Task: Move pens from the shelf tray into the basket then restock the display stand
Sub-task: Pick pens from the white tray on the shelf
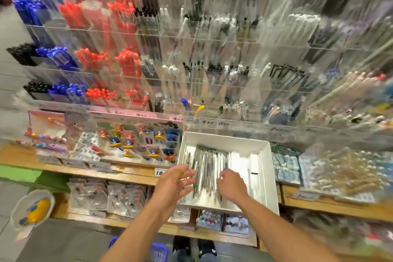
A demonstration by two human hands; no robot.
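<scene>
Head view shows me both hands over the white tray [268, 176] of pens [205, 169]: left hand [174, 183] fingers spread, right hand [230, 185] curled, its grip unclear.

**Wooden shelving and the items resting on it**

A white rectangular tray [266, 168] is seen on the upper light-brown wooden shelf [131, 174], overhanging its front edge. To its left, a display of small colourful packaged trinkets [140, 144] is set on the same shelf; to its right, blue patterned packets [286, 168]. On the lower wooden shelf [89, 218], flat clear-wrapped packets [110, 197] are laid.
</scene>
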